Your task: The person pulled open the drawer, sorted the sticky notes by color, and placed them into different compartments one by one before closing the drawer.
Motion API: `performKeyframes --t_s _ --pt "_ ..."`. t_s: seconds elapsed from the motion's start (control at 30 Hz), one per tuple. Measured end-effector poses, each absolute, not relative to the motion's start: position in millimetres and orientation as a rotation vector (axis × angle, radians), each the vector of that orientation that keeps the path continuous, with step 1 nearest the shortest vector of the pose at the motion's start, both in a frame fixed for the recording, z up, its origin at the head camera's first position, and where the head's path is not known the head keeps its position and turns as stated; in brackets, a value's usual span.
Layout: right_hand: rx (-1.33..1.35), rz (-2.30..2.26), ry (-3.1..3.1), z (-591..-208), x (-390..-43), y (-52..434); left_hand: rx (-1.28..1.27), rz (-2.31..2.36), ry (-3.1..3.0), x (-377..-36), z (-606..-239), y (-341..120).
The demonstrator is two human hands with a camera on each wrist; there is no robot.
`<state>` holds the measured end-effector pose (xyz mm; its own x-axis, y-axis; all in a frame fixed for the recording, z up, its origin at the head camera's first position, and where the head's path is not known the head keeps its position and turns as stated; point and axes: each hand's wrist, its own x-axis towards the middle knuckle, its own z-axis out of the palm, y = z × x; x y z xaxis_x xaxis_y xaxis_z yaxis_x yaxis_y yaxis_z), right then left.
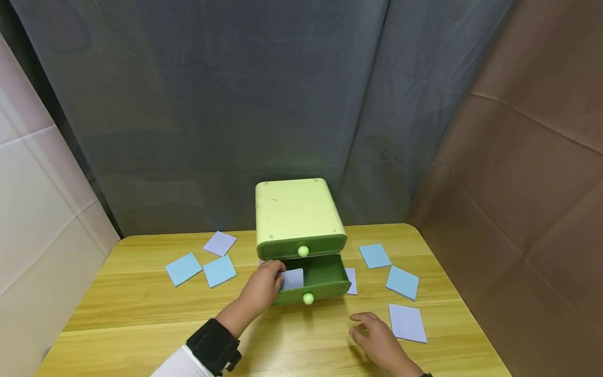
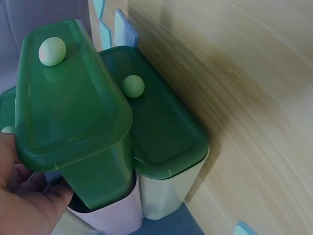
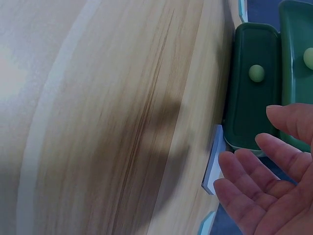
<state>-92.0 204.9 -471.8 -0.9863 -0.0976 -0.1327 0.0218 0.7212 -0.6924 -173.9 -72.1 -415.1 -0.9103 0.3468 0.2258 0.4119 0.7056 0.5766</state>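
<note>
A small drawer cabinet (image 1: 299,207) has a pale green top and dark green drawer fronts with round knobs. Its middle drawer (image 1: 330,272) is pulled out. At that drawer's left side, my left hand (image 1: 261,288) pinches a lilac square card (image 1: 294,279) inside it; the drawer front hides part of the fingers (image 2: 29,188) in the left wrist view. Over the table to the right of the cabinet hovers my right hand (image 1: 379,343), fingers loosely bent and holding nothing. A lilac square (image 1: 407,323) lies just beyond it.
Blue squares (image 1: 183,269) and a lilac square (image 1: 220,243) lie on the wooden table (image 1: 141,319) left of the cabinet. More blue squares (image 1: 402,283) are on the right, and another lilac square (image 1: 351,280) sits beside the open drawer. A grey curtain (image 1: 226,115) hangs behind.
</note>
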Motion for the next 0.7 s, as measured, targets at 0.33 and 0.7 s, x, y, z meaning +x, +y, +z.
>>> performKeyframes --t_s 0.33,0.7 --pt "-0.079 -1.113 2.778 -472.2 -91.4 204.6 -0.632 -0.943 -2.782 -171.5 -416.6 -73.0" --pt "-0.077 -1.124 2.751 -471.5 -91.6 204.1 -0.631 -0.937 -2.791 -171.0 -416.3 -74.6"
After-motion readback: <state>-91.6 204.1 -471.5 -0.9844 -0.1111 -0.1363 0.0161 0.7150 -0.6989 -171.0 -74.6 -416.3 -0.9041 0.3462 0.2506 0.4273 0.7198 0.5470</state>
